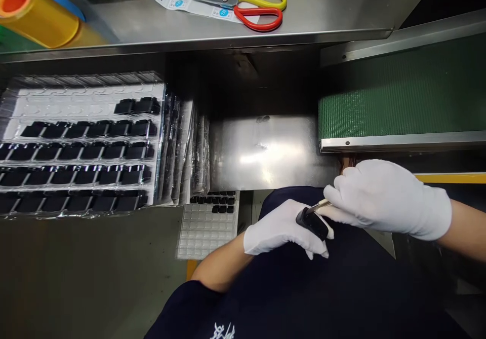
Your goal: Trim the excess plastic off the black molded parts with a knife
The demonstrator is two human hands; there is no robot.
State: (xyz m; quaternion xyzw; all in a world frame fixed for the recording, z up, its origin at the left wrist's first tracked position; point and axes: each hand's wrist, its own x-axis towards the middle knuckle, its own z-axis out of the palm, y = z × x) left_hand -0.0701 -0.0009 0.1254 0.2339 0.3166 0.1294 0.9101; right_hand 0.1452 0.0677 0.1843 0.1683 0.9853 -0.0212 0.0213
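My left hand (283, 227), in a white glove, is closed around a small black plastic part (312, 223) held over my lap. My right hand (383, 197), also gloved, pinches thin metal tweezers (318, 206) whose tip touches the top of the black part. Both hands sit close together just below the steel table edge. To the left, a clear blister tray (76, 146) holds rows of similar black parts.
A smaller tray (207, 222) with a few black parts lies lower, beside my left arm. A green conveyor belt (402, 101) runs at the right. On the steel shelf (322, 4) above lie yellow-and-red scissors (250, 5), a printed label and an orange tape roll (34, 12).
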